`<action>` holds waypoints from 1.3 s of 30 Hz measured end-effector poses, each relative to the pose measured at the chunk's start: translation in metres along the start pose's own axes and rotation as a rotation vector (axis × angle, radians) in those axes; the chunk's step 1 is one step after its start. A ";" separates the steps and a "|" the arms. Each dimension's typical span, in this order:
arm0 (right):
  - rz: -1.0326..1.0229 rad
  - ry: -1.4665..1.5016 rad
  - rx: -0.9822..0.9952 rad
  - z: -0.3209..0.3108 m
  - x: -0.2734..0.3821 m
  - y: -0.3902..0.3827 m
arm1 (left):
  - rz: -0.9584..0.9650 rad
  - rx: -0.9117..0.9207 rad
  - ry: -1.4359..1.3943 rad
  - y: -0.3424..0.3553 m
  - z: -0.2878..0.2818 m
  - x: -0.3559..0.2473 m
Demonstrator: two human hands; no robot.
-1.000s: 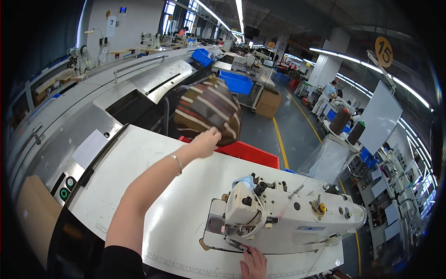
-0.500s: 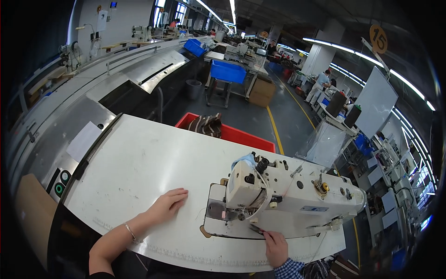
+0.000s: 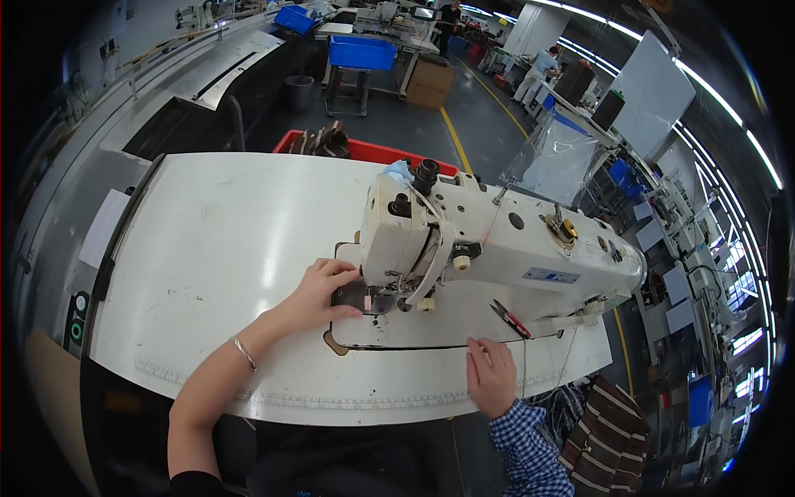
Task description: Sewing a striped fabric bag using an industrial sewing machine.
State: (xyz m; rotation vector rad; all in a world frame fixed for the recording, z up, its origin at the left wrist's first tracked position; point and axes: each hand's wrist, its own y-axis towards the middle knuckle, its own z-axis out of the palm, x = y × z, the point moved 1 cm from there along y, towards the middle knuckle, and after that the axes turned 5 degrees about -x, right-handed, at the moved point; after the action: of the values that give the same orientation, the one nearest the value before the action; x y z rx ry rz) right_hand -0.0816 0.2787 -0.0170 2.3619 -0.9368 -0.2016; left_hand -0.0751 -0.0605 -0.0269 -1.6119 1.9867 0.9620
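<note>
A white industrial sewing machine (image 3: pixel 489 236) stands on a white worktable (image 3: pixel 207 290). At the needle end, my left hand (image 3: pixel 310 300) lies against the dark metal plate (image 3: pixel 351 296) beside the presser foot. Its thumb and fingers are apart on either side of the plate, and nothing shows in its grasp. My right hand (image 3: pixel 492 377) rests near the table's front edge, fingers loosely stretched and holding nothing. Just beyond its fingertips, thread snips (image 3: pixel 512 320) with red handles lie on the machine bed.
Brown striped fabric (image 3: pixel 609 439) hangs low at the right front. Behind the table is a red bin (image 3: pixel 373 152) with striped cloth in it. A metal counter (image 3: pixel 124 186) runs along the left. Farther back stand a blue crate (image 3: pixel 362 54) and a cardboard box (image 3: pixel 429 81).
My right hand has let go of the snips, now farther right on the machine bed. My left hand has moved right to the needle plate. The whole view has shifted downward.
</note>
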 end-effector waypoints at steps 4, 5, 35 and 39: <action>0.031 0.162 0.087 0.014 0.016 0.000 | -0.086 -0.015 0.070 0.023 0.013 0.018; 0.036 0.164 0.090 0.017 0.016 0.010 | -0.087 -0.010 0.069 0.029 0.014 0.024; -0.378 1.673 -0.932 -0.179 0.166 0.053 | -0.249 -0.385 -0.500 0.000 -0.026 0.068; -0.899 0.997 -1.236 -0.188 0.185 0.002 | -0.201 -0.349 -0.479 0.014 -0.008 0.055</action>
State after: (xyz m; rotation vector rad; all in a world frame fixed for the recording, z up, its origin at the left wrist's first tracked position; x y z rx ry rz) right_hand 0.1183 0.2412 0.1517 1.2017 0.6429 0.0746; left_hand -0.1011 -0.1021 -0.0557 -1.5254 1.3651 1.5058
